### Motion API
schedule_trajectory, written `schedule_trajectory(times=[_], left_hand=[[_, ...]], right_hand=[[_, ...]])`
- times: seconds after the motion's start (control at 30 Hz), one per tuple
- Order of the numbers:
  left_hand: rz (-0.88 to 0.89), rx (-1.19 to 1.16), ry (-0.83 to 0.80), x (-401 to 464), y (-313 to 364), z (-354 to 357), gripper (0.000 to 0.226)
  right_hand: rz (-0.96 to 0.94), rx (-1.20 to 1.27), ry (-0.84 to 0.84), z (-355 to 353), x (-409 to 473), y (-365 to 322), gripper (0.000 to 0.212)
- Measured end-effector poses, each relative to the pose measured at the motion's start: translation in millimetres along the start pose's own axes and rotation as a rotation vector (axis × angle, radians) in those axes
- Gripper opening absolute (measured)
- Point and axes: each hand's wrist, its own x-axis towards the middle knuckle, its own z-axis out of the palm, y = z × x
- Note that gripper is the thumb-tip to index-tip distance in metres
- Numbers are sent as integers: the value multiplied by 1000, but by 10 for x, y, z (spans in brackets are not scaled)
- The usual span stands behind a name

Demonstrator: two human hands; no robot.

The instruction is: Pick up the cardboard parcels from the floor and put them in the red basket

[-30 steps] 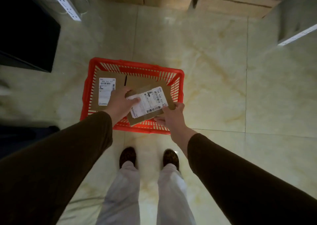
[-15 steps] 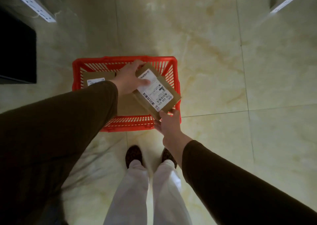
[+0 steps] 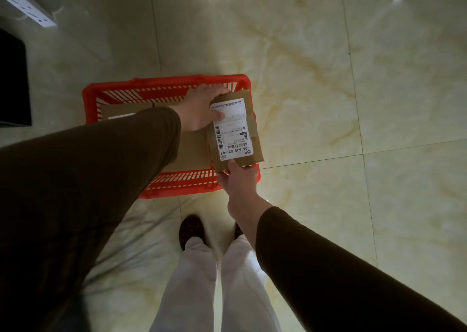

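Over the red basket (image 3: pixel 161 89): second parcel (image 3: pixel 235 132) not yet released.
Both hands, left (image 3: pixel 199 111) and right (image 3: pixel 238 180), gripped it; another parcel (image 3: pixel 121 109) lay inside.

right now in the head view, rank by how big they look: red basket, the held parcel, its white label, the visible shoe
1. red basket
2. held parcel, gripped by left hand and right hand
3. white label
4. shoe, partly hidden by the trouser leg, so unsure against the label
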Motion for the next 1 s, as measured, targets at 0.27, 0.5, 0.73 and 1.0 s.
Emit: schedule_trajectory(times=[0.27,0.5,0.73,1.0], left_hand=[[-46,27,13,83,-221,48,66],[21,128,36,110,-241,57,63],[9,228,55,308,-327,201,71],[7,300,43,487,-480,340,74]], right_hand=[[85,1,-20,183,232,47,42],[193,154,-1,177,432,56,29],[273,189,-56,174,609,-105,31],[280,109,-75,175,817,-53,19]])
